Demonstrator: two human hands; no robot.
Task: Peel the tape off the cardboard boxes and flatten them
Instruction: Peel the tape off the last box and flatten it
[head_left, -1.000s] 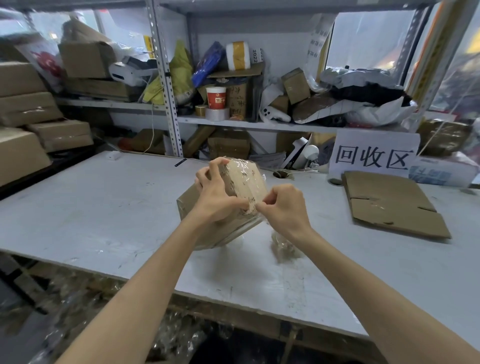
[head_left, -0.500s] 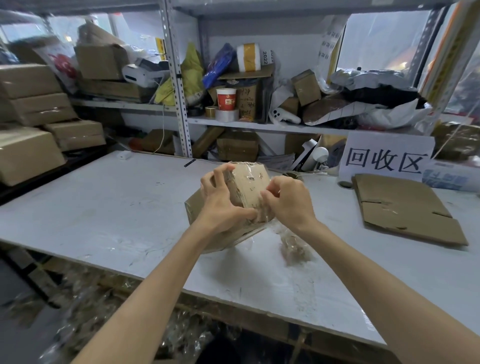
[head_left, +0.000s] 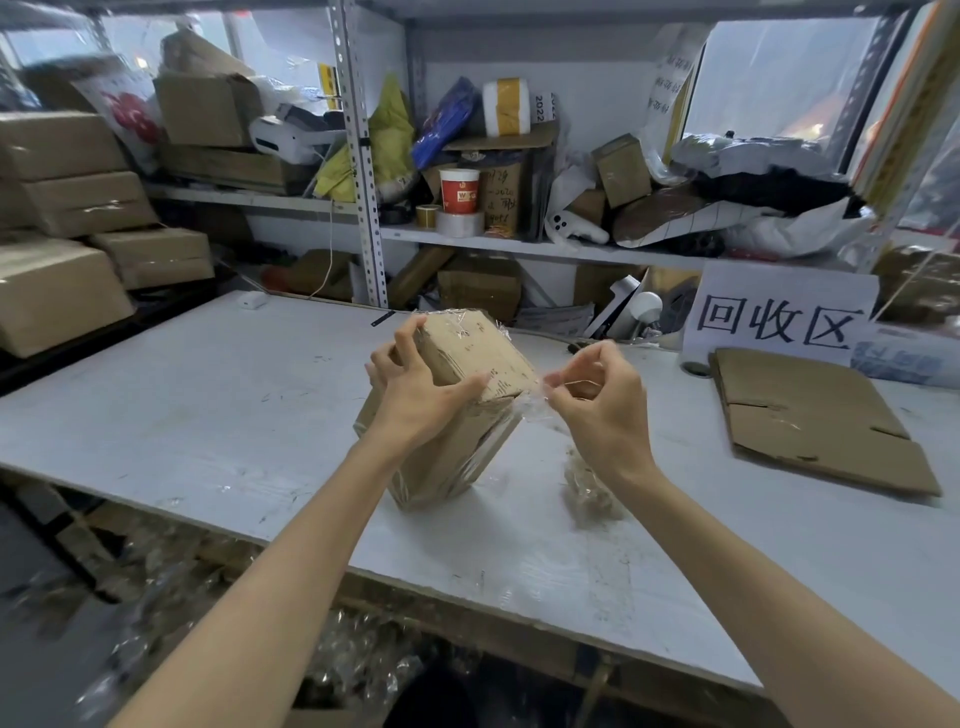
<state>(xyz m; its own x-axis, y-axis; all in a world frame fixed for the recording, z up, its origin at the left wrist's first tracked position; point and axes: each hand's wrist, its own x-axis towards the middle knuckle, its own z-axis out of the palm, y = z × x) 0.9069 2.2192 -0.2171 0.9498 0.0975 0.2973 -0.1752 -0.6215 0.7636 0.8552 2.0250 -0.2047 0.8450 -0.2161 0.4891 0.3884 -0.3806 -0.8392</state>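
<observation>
Cluttered metal shelving (head_left: 363, 156) behind, white scuffed surface (head_left: 182, 415) in front, with a cardboard box (head_left: 467, 405) tilted on one lower edge near its middle. Left hand (head_left: 415, 395) clamped over the box's top left side, fingers (head_left: 405, 338) wrapped round the far edge; right hand (head_left: 597, 400) just beside the box's right corner, fingers pinched together on a strip of clear tape (head_left: 535, 400) stretched off that corner. Crumpled tape wad (head_left: 587, 488) on the surface under the right wrist, flattened cardboard (head_left: 810, 421) well apart to the right, below a white sign (head_left: 779, 312).
</observation>
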